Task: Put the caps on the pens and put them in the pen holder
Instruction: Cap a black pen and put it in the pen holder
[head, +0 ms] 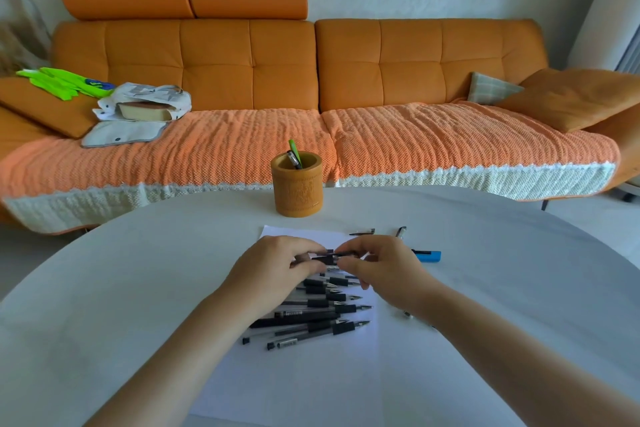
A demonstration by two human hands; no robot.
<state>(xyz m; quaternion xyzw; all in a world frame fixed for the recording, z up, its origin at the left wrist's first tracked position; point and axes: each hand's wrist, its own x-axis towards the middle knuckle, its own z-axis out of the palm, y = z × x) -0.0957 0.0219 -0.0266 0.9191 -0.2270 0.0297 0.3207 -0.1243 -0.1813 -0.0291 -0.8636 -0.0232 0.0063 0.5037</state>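
Both my hands meet above a pile of uncapped black pens (311,315) lying on a white sheet of paper (298,378). My left hand (273,270) pinches a black pen (323,257) by its barrel. My right hand (377,267) pinches a dark cap at that pen's tip end; whether the cap is seated I cannot tell. The brown wooden pen holder (298,185) stands beyond the paper, with a green pen and a black pen (294,158) inside it.
A blue cap or marker (428,256) lies right of my right hand. Loose caps (363,231) (401,231) sit behind it, and a small piece (408,314) lies by my right forearm. The white round table (138,270) fronts an orange sofa (311,80).
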